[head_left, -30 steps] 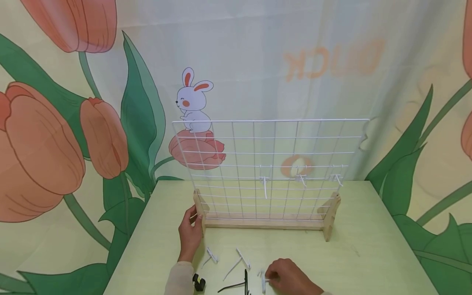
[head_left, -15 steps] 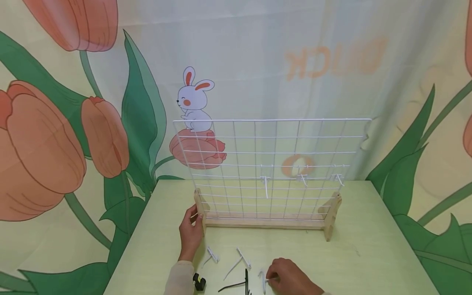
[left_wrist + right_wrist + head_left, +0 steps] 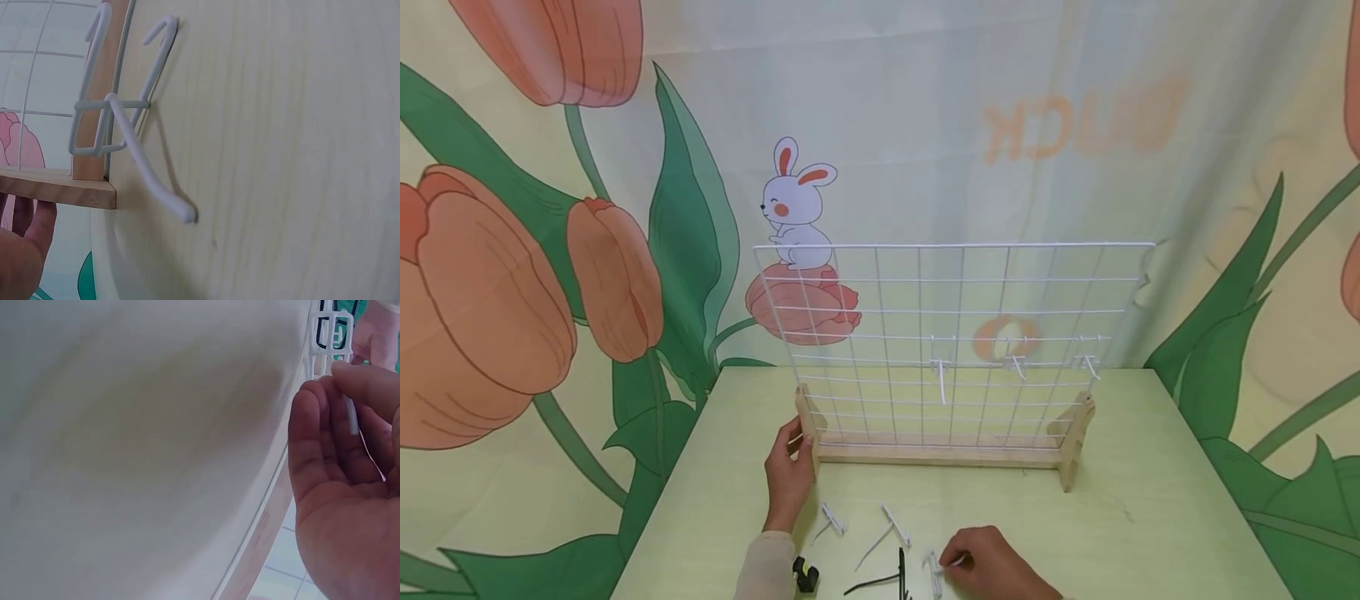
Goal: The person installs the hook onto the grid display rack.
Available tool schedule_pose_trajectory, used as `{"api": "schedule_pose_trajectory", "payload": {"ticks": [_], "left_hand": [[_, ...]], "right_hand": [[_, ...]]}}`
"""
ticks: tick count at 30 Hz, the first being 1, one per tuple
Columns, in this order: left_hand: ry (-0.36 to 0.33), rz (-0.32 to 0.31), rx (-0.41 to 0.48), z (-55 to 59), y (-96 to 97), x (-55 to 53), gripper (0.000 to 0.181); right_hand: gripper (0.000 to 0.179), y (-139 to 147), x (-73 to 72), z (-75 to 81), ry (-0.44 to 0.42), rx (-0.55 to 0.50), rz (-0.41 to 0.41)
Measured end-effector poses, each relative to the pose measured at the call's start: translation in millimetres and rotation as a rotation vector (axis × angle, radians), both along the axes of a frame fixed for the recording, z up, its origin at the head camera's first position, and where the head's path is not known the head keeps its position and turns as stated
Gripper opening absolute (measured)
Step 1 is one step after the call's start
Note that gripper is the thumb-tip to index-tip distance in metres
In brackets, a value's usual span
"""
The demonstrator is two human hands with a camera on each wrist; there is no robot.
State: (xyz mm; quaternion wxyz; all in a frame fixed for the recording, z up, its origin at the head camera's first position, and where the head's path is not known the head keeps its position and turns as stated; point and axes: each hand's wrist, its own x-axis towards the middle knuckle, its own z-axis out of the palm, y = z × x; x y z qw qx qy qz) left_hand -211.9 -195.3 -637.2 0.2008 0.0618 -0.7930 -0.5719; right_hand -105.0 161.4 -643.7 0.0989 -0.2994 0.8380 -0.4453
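A white wire grid rack (image 3: 920,314) stands upright in a wooden base (image 3: 940,455). My left hand (image 3: 790,479) grips the base's left side panel (image 3: 806,408), thumb in front; in the left wrist view its fingers (image 3: 42,225) reach behind the wood (image 3: 62,190). Near the front edge, my right hand (image 3: 992,565) pinches the prong of a white wire hook (image 3: 936,575) between thumb and fingers. Seen from the right wrist, the hook's frame (image 3: 337,331) sticks out past the fingertips. Another white hook (image 3: 147,165) lies close to my left wrist.
Three white hooks, one of them long (image 3: 942,383), hang on the grid's right half. Loose on the table (image 3: 1150,533) lie two white hooks, including a long one (image 3: 880,542), a black hook (image 3: 900,575) and a small black object (image 3: 806,575). A printed curtain (image 3: 925,125) hangs behind.
My right hand has tilted slightly, with the pinched hook shifting a little. My left hand keeps its grip on the side panel.
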Motion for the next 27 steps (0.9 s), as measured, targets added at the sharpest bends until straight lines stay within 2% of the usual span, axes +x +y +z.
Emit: {"api": "schedule_pose_trajectory", "payload": {"ticks": [4,10,13,21,27], "left_hand": [[-0.011,0.003,0.003,-0.4,0.5,0.9,0.040],[-0.014,0.015,-0.004,-1.5,1.5,-0.3,0.040],[-0.008,0.022,-0.005,-1.5,1.7,-0.8,0.040],[-0.008,0.015,-0.007,-1.9,0.8,-1.1,0.040],[-0.005,0.012,-0.010,-2.1,0.5,-1.9,0.040]], "right_hand": [[0.013,-2,1.1,-1.5,-0.005,-0.043,-0.015],[0.008,-6,1.1,2.8,-0.107,-0.099,-0.062],[0.006,-8,2.0,5.3,-0.119,-0.116,-0.080],[0.005,-17,3.2,12.8,0.002,-0.165,-0.158],[0.004,-21,4.3,26.9,0.003,-0.218,-0.214]]}}
